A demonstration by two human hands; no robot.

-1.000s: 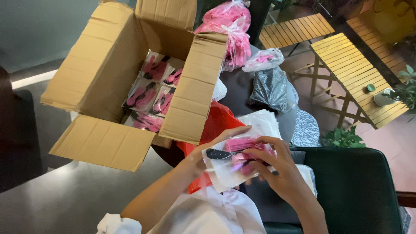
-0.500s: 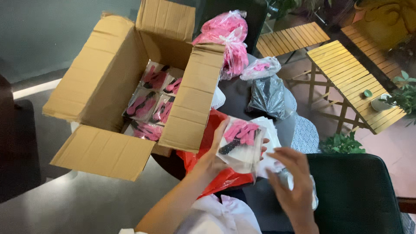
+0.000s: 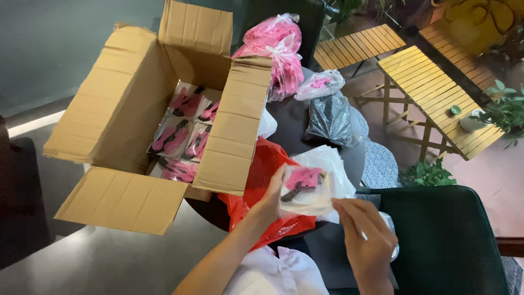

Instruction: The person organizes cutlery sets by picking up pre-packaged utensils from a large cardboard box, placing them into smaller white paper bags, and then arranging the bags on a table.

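Holding clear packet (image 3: 305,188) of pink clips, left hand (image 3: 271,198) clamped on its 9 o'clock edge, above red bag (image 3: 266,164). Right hand (image 3: 367,235) pinches lower corner at 5 o'clock. Packet likely light, floppy, slick; grip edges. Cardboard box (image 3: 134,104) at 10 o'clock.

Seen from the single camera on my head, looking steeply down and forward: my hands (image 3: 322,218) sit close at the lower middle, the open box (image 3: 136,109) lies left, and slatted wooden tables (image 3: 436,87) stand farther off, upper right.
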